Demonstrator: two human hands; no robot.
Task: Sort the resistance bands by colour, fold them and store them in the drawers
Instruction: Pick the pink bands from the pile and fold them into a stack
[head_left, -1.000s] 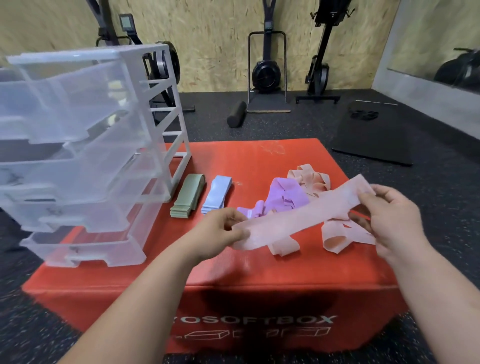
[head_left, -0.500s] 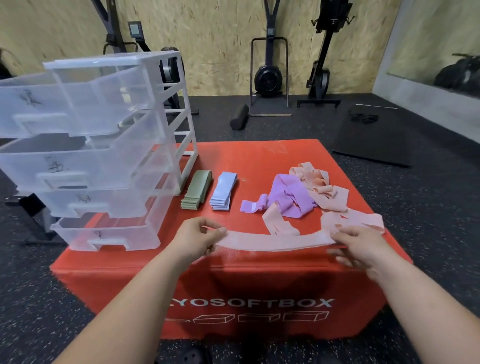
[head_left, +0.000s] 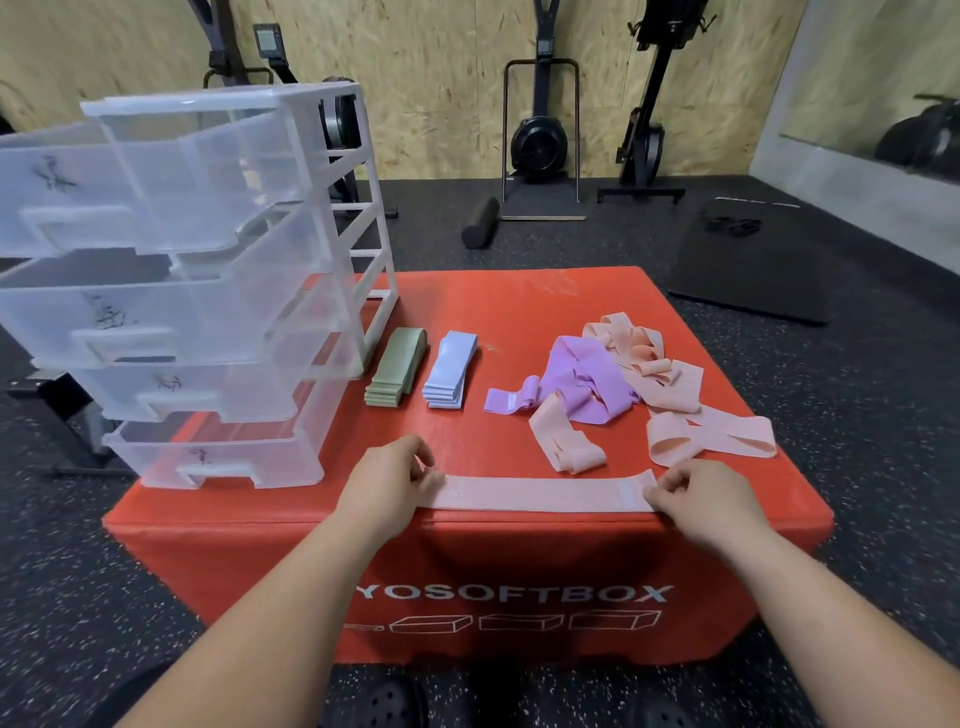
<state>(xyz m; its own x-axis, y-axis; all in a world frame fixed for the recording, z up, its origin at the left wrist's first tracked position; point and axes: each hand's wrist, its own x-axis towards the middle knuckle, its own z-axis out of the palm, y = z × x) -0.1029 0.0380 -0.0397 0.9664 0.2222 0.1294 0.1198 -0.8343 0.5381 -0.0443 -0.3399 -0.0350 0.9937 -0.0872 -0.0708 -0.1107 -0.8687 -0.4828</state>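
Note:
A pink band (head_left: 540, 492) lies flat and stretched along the front edge of the red soft box (head_left: 519, 301). My left hand (head_left: 387, 480) pinches its left end and my right hand (head_left: 698, 501) pinches its right end. Behind it lie loose pink bands (head_left: 670, 379) and a tangle of purple bands (head_left: 576, 387). A folded stack of green bands (head_left: 396, 366) and a folded stack of blue bands (head_left: 451, 369) sit side by side near the clear plastic drawer unit (head_left: 197, 291), whose several drawers stand pulled out.
The drawer unit fills the box's left side. On the dark rubber floor beyond are a black foam roller (head_left: 480, 222), a black mat (head_left: 753, 260) and exercise machines (head_left: 540, 140) against the wooden wall. My shoes (head_left: 387, 704) show below the box's front.
I have lowered the pink band from the air onto the box's front edge and pulled it flat and straight between both hands.

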